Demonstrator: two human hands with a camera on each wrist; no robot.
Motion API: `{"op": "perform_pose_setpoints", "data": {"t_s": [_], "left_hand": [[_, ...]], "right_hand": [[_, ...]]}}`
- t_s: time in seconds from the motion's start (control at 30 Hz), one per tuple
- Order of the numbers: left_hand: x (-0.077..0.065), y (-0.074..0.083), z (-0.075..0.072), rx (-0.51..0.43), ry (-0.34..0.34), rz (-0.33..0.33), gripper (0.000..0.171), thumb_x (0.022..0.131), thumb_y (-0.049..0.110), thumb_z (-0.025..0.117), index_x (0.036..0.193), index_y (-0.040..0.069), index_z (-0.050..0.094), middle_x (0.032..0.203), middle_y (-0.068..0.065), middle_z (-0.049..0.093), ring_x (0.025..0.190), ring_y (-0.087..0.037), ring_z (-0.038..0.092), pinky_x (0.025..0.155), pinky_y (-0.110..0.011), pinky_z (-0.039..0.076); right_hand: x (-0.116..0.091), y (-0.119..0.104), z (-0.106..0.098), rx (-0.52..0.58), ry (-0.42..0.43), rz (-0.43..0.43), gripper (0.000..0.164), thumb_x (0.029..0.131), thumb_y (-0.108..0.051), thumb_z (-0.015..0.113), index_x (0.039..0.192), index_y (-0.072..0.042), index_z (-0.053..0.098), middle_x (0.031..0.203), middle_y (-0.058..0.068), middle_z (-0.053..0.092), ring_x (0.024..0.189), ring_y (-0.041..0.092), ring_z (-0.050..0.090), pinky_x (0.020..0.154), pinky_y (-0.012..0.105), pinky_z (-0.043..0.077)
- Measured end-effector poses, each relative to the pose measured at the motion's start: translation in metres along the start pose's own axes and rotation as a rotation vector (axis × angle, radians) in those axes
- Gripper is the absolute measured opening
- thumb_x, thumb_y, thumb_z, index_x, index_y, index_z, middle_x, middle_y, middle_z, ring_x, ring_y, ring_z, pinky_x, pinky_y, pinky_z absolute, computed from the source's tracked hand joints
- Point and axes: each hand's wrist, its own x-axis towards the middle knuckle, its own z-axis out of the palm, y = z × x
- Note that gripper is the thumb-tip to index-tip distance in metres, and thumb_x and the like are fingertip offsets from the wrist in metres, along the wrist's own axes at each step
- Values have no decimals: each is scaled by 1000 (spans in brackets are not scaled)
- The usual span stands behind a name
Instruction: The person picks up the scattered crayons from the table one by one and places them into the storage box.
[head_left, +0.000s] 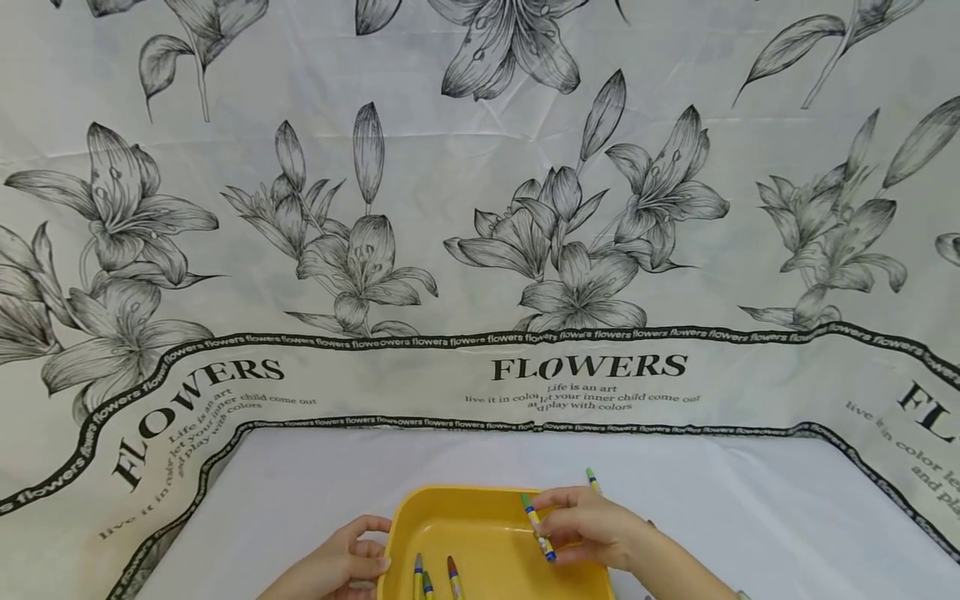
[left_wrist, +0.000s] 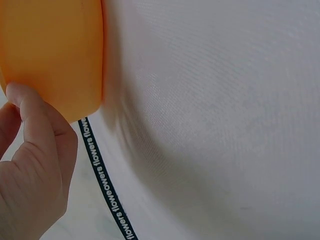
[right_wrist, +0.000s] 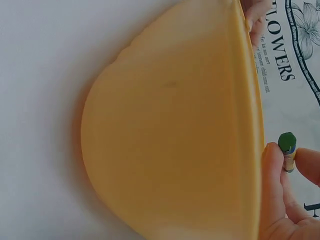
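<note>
On my head feed, I have the right hand (head_left: 596,529) pinching a green crayon (head_left: 534,521) between thumb and fingers, just inside the right side of a yellow plastic tray (head_left: 480,502). The crayon slants, green tip up and away, blue end down toward me. My right wrist feed shows its green end-on, close beside the tray's rim.

The left hand (head_left: 352,558) is clamped on the tray's left edge, thumb at the rim and fingers against the outer wall.

Inside the tray, toward the left, I count three more crayons: a grey-blue-tipped crayon (head_left: 418,573) and a dark green crayon (head_left: 428,586) close together, and a reddish-brown crayon (head_left: 454,577) slightly apart from them. Another light green crayon (head_left: 592,481) shows outside, beyond the right hand and partly hidden by it.

The tray sits over a white cloth (head_left: 315,483); behind rises lily-printed fabric (head_left: 420,167) lettered "FLOWERS".
</note>
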Motion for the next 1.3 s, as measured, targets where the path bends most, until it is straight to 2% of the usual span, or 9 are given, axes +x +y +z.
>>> {"op": "perform_pose_setpoints", "data": {"t_s": [0.1,0.3,0.57,0.77,1.0,1.3], "left_hand": [[-1,-1,1,-2,-2,-5,45,89,2,57,128,-3,34,86,-4,60,70,-9,60,66,-21,53],[-2,-2,3,-4,-8,-2,46,89,3,58,128,-4,34,87,-4,61,72,-10,62,67,-21,53],[-5,-5,8,14,26,8,44,89,2,57,127,-2,35,85,-4,60,70,-10,61,66,-21,53],[-7,-7,12,10,27,11,45,88,2,57,127,-2,35,84,-3,59,67,-8,58,64,-19,51],[-11,-11,14,-26,3,0,46,89,4,57,128,-3,33,81,-1,57,58,-5,44,60,-15,42],[-10,-12,15,10,23,4,45,90,3,56,128,-4,34,83,-2,59,64,-6,51,64,-18,48]], "right_hand": [[2,4,5,-13,-7,-6,37,80,-3,63,115,5,55,78,2,61,65,10,59,62,27,55],[8,14,17,-65,-34,-35,34,79,-3,63,111,4,57,74,2,62,64,11,59,55,23,54],[10,25,32,-114,-36,-27,29,79,-1,63,107,4,60,69,1,61,59,10,57,55,24,54],[10,36,39,-123,-44,-35,25,79,1,63,104,4,61,67,3,59,54,9,54,48,17,49],[8,46,46,-92,-34,8,17,80,1,63,97,-1,61,64,0,54,54,8,50,52,15,45],[10,50,51,-115,-43,15,16,80,0,63,95,0,61,68,-1,56,57,7,51,57,15,46]]}}
